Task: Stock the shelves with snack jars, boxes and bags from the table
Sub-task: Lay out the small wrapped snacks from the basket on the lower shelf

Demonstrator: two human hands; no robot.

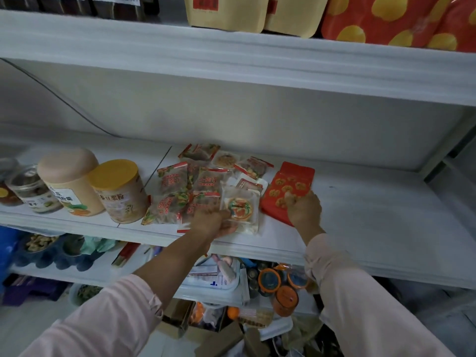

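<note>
Though blur smears the left hand (210, 222), it pinches a clear pastry packet (241, 206) at the front edge of the shelf (365, 222). The right hand (305, 210) grips the red box (292, 185) beside it, whose long axis runs front to back and whose near end is hidden.

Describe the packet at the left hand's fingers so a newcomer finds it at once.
On the middle shelf, between the heap of red-trimmed packets and a flat red box, lies a clear packet. It alone shows a round orange-and-green disc.

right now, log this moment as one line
phase: arranging snack bags on shelf | left hand: pinches clear round-cake packet | right hand: grips red bag edge | jars: upright, left of bags
</note>
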